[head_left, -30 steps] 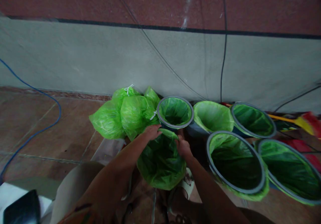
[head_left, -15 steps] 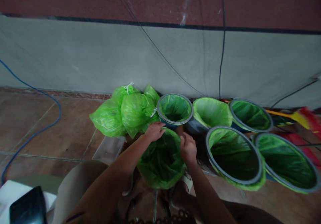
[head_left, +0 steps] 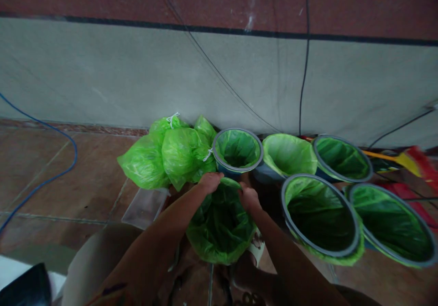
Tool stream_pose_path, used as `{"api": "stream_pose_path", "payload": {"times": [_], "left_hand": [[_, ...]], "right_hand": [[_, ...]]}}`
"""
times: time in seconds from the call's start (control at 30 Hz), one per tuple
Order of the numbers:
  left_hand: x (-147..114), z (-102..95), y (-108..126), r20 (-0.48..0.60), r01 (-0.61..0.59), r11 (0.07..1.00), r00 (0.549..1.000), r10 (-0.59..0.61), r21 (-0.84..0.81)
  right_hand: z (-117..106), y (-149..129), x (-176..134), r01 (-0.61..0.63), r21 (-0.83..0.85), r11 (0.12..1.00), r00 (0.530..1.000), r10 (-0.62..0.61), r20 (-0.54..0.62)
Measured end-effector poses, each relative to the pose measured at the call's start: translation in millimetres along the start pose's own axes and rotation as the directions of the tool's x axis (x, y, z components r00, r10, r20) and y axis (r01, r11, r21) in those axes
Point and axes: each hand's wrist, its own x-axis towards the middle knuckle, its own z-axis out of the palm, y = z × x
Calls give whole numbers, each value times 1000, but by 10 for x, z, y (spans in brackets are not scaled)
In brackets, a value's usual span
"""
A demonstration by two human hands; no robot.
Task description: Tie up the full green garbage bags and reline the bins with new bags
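"What's farthest left?"

"Tied green bags (head_left: 181,155) heaped by the wall, with a clear tray (head_left: 145,208) on the floor in front."

"Then?"

"The left hand (head_left: 211,182), its fingers apparently pinching the far edge of an open green liner (head_left: 219,249). That sits mouth up between the forearms; I can't tell whether a bin is under it. Just beyond stands a grey-rimmed bin (head_left: 239,168)."

"And the right hand (head_left: 249,198)?"

"Half a second ago it was loose, off the edge. Now it looks to be pinching the edge again, at the right."

"Meaning?"

"The edge seems held at two points, so I'd judge the rim is being worked. Farther right, more lined bins (head_left: 337,254)."
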Motion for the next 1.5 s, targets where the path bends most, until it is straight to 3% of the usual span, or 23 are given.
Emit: {"api": "stream_pose_path", "payload": {"times": [0.17,0.27,0.33,0.47,0.53,0.57,0.63,0.73,0.8,0.9,1.03,1.2,1.3,1.4,1.5], "left_hand": [[-47,-76,-79,-108,51,997,993,-58,-62],[-83,-118,-125,-177,91,984,977,-118,-152],[-97,-131,-135,-193,119,973,968,-157,-196],[-82,-119,-87,-216,123,971,962,-168,-203],[-53,-103,-46,-230,113,975,961,-157,-191],[-35,-94,-29,-230,118,975,960,-161,-187],[-3,-72,-12,-207,136,976,963,-171,-169],[20,-33,-35,-119,127,987,983,-139,-102],[19,-10,-70,-65,107,992,992,-112,-70],[20,4,-113,-33,103,993,994,-105,-61],[41,-10,-110,-12,116,992,993,-117,-48],[26,-71,-91,-13,163,986,987,-163,-37],[-12,-138,-129,-47,207,977,977,-209,-53],[-53,-185,-182,-81,256,954,959,-271,-157],[-78,-176,-203,-113,268,921,944,-309,-283]], "right_hand": [[36,74,-171,-204,63,977,976,208,-69],[246,97,-448,-381,219,898,903,412,-123],[417,76,-661,-429,324,843,850,498,-169],[520,-17,-860,-294,382,876,785,450,-425],[394,-55,-758,-176,338,925,789,338,-513],[306,-68,-661,-94,310,946,815,252,-521],[128,-84,-418,25,250,968,857,108,-503],[-29,-74,-78,110,135,985,932,-55,-357],[-46,-40,65,84,81,993,978,-67,-198],[-23,37,158,25,34,999,1000,-24,-15],[-36,85,190,23,16,1000,999,-24,38],[-55,76,118,-33,16,999,999,32,17],[26,152,-82,-162,101,982,983,169,-67],[185,261,-385,-331,229,915,918,369,-148],[342,330,-681,-417,364,833,866,486,-119]]}}
